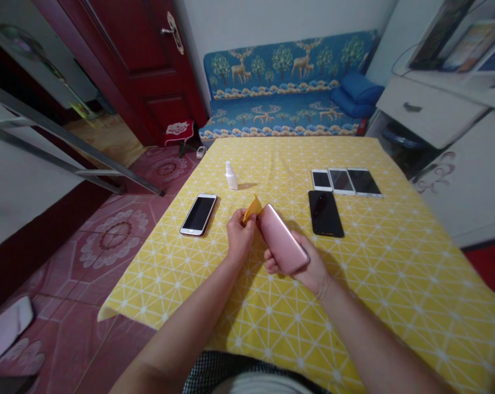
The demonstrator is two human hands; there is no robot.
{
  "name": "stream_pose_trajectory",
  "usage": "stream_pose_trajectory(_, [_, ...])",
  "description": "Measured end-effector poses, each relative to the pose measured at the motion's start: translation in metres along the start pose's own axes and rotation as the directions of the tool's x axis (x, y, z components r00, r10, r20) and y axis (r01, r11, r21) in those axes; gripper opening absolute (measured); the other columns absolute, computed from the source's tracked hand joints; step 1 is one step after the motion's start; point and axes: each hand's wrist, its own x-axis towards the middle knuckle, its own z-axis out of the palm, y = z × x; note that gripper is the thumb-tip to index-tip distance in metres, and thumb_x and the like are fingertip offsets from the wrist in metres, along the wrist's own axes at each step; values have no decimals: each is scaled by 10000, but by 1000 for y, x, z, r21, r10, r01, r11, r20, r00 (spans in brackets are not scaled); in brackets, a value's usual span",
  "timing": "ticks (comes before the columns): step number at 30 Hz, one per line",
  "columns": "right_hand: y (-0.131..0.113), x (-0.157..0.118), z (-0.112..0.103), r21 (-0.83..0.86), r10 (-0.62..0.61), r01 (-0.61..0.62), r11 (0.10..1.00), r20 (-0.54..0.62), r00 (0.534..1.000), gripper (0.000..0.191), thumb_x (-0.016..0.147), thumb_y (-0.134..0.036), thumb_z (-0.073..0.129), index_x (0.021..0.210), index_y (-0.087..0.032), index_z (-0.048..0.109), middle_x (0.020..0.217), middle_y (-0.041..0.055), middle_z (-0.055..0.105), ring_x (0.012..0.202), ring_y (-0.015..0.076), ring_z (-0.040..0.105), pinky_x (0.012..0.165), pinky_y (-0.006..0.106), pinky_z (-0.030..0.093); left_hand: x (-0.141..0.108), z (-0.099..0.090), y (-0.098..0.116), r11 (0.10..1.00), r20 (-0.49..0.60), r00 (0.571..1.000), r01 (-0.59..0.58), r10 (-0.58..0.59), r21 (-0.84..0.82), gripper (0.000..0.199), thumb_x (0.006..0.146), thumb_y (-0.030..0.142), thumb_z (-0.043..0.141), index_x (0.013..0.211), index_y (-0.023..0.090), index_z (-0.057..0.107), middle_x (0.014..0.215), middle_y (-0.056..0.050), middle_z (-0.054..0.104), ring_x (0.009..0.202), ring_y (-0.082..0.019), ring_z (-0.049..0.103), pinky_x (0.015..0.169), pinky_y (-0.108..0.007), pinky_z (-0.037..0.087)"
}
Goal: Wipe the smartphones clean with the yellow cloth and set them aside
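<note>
My right hand (pixel 309 262) grips a rose-gold smartphone (pixel 282 241) around its lower end, its plain back turned up toward me and tilted above the table. Pinched in my left hand (pixel 240 232) is a small yellow-orange cloth (pixel 253 208), held at the phone's upper left edge. Whether the cloth touches the phone there I cannot tell. Left of my hands a white-framed phone (pixel 199 214) lies screen up. A small white spray bottle (pixel 231 177) stands upright beyond my left hand.
On the right of the yellow patterned tablecloth (pixel 190 284) lie a black phone (pixel 325 213) and, behind it, three white-framed phones (pixel 341 181) side by side. A blue sofa (pixel 272 109) stands past the far edge, a white cabinet (pixel 436 115) at right, a metal ladder-like frame (pixel 79 148) at left.
</note>
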Motion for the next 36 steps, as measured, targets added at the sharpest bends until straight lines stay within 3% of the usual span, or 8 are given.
stream_pose_trajectory(4, [-2,9,3,70,6,-5,998,-15,1000,663,938,-635,276,1114,-120,653,928,171,763,838,286,754,882,469,579,8,12,-2,999,114,992,-41,43,-17,48,874,193,599,902,173,631,838,-15,693,777,-145,648,733,-246,495])
stream_pose_trajectory(7, [-4,16,0,47,-53,60,997,-127,990,459,898,-535,462,1126,-177,637,898,100,759,766,258,735,794,433,585,11,15,-9,994,184,981,-76,61,74,111,894,175,580,942,176,679,876,-24,738,809,-159,669,742,-256,489])
stream_pose_trajectory(10, [-3,20,-8,-118,-193,165,979,-294,936,282,783,-477,649,867,-208,644,732,37,696,645,203,651,638,331,538,13,12,-14,986,217,972,-118,90,118,137,907,188,578,930,174,712,862,-23,756,791,-168,670,738,-262,485])
stream_pose_trajectory(13, [3,21,-16,-315,-362,266,911,-303,881,302,734,-494,702,698,-213,600,644,6,617,594,161,561,565,279,453,14,8,-17,981,233,965,-152,120,123,162,911,200,585,927,169,742,830,-20,761,748,-171,661,718,-264,484])
stream_pose_trajectory(17, [9,20,-21,-542,-463,262,798,-274,843,295,782,-479,632,640,-233,555,607,-13,545,567,153,497,514,273,376,14,5,-19,981,268,956,-157,120,119,206,917,193,588,1004,169,774,884,-37,786,772,-187,689,727,-275,507])
stream_pose_trajectory(24, [15,23,-19,-628,-596,293,721,-345,725,308,748,-493,587,612,-233,494,579,-35,455,548,139,412,494,271,314,19,2,-17,979,269,954,-166,130,115,277,926,167,585,1126,175,776,1048,-53,799,929,-218,741,828,-309,556])
stream_pose_trajectory(30, [18,24,-17,-627,-563,292,722,-288,774,343,788,-503,622,620,-239,480,566,-44,450,531,136,430,472,255,339,18,1,-16,974,355,926,-185,127,133,529,795,-60,489,1192,166,756,1210,-75,751,1094,-233,729,991,-383,561])
stream_pose_trajectory(36, [15,25,-16,-546,-548,318,775,-331,768,359,784,-507,651,605,-238,496,480,-64,459,408,104,404,394,232,317,12,2,-15,947,455,873,-276,175,164,553,795,-46,478,1218,188,747,1268,-71,709,1151,-251,712,1023,-404,559])
